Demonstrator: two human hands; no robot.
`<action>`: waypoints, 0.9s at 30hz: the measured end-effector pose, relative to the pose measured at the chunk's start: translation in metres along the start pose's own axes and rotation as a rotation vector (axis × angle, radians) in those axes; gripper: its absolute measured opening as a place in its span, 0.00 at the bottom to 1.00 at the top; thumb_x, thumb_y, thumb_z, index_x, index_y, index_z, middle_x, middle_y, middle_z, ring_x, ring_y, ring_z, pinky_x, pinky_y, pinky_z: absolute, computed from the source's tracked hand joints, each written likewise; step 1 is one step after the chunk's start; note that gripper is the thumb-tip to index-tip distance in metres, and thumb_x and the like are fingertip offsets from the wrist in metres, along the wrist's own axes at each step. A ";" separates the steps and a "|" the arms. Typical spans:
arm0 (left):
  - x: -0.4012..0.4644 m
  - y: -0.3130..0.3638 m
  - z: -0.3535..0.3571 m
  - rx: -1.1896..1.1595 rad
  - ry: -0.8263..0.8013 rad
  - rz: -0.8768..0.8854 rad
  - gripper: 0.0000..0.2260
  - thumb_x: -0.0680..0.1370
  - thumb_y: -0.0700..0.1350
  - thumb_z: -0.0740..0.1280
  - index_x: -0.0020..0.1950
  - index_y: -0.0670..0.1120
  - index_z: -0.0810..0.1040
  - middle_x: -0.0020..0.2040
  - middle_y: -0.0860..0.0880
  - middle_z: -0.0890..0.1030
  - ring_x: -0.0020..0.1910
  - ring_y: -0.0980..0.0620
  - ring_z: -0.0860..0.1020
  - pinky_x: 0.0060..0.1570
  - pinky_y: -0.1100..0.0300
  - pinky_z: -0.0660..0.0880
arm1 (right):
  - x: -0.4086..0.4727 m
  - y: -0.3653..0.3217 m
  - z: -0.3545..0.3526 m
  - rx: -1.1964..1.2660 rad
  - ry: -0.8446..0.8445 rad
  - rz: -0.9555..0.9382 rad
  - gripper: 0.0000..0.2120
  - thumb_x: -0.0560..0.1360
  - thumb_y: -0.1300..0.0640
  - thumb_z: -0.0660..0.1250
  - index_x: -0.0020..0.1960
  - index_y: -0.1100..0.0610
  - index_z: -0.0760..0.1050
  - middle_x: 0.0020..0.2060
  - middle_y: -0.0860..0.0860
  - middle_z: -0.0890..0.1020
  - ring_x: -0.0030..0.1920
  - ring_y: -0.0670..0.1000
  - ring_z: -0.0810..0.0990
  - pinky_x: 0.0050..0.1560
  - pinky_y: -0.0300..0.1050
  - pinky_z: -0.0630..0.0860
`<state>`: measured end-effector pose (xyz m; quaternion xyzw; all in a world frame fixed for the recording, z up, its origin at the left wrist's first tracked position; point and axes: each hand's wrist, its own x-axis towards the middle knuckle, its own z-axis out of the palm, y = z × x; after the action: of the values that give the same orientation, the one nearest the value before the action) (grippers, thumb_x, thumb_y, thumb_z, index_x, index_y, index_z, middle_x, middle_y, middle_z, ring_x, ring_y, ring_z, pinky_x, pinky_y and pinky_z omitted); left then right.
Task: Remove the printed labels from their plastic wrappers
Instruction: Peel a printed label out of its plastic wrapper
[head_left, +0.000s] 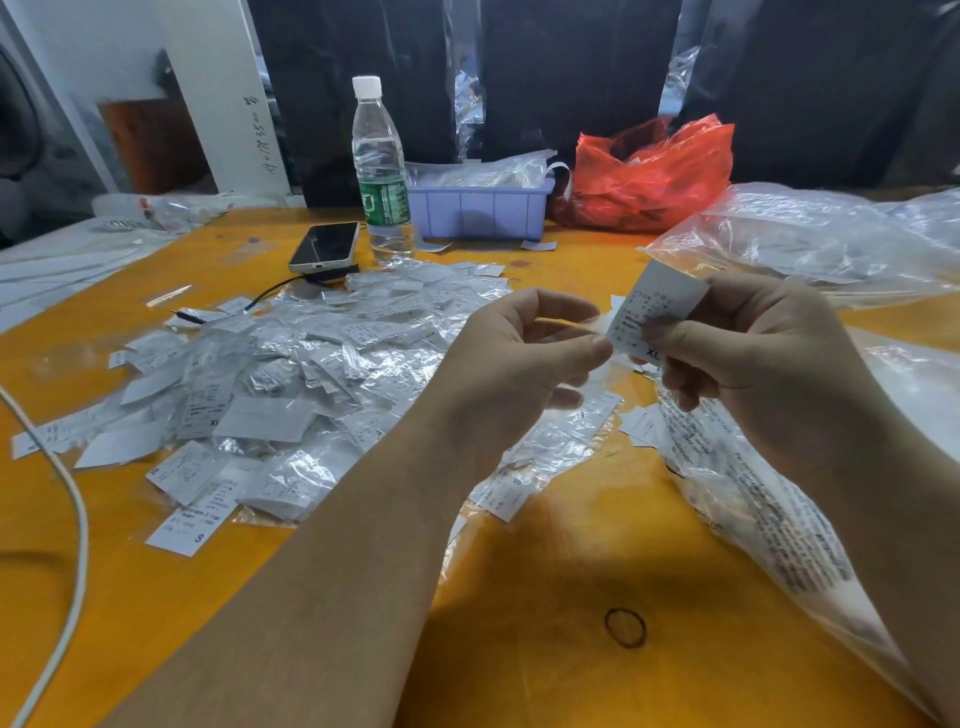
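Pulling one label (655, 312) out of its clear wrapper (602, 358) was the step in hand. The right hand (748, 364) pinched the label near its lower edge, thumb across the printed face, with the blank upper end standing up and tilted toward the right. The left hand (519, 358) pinched the thin film of the wrapper just beside the label, between thumb and forefinger, its other fingers curled loosely underneath. Both were held up above the orange table (519, 582), near the middle of the view.

To do it well, the left hand probably needed to grip only the film and none of the paper, so the label could slide free without creasing or tearing. A straight pull along the length of the label looked safer than a twist, since the plastic seemed soft and clingy. How much of the label was still inside could not be told.

A big heap of wrapped labels (291, 374) lay on the table to the left, so most of the job seemed to be ahead. A large clear bag (758, 499) with print on it lay under the right forearm, perhaps the place for empties.
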<state>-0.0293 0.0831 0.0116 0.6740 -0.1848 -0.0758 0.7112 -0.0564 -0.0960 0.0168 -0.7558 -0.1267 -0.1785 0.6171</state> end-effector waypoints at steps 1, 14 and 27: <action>0.000 0.000 0.000 0.002 0.000 0.002 0.09 0.73 0.37 0.73 0.51 0.44 0.79 0.36 0.53 0.81 0.34 0.56 0.78 0.38 0.59 0.80 | 0.000 -0.001 0.000 0.002 -0.004 0.002 0.08 0.74 0.69 0.68 0.46 0.58 0.82 0.28 0.51 0.80 0.27 0.49 0.75 0.26 0.39 0.72; -0.002 -0.001 0.003 0.044 -0.001 0.017 0.08 0.73 0.37 0.73 0.49 0.45 0.79 0.40 0.49 0.82 0.33 0.56 0.77 0.39 0.57 0.79 | 0.001 0.005 0.004 0.135 0.017 0.141 0.04 0.70 0.60 0.72 0.44 0.59 0.83 0.25 0.47 0.77 0.26 0.46 0.66 0.27 0.40 0.66; -0.001 -0.001 0.002 0.069 0.036 -0.005 0.08 0.74 0.38 0.73 0.50 0.46 0.79 0.44 0.46 0.83 0.38 0.54 0.80 0.42 0.55 0.81 | -0.004 0.001 0.008 0.043 0.128 0.043 0.05 0.75 0.60 0.69 0.41 0.55 0.80 0.25 0.46 0.77 0.27 0.48 0.70 0.28 0.44 0.68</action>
<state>-0.0311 0.0820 0.0106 0.6999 -0.1729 -0.0591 0.6905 -0.0588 -0.0883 0.0129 -0.7318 -0.0744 -0.2104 0.6439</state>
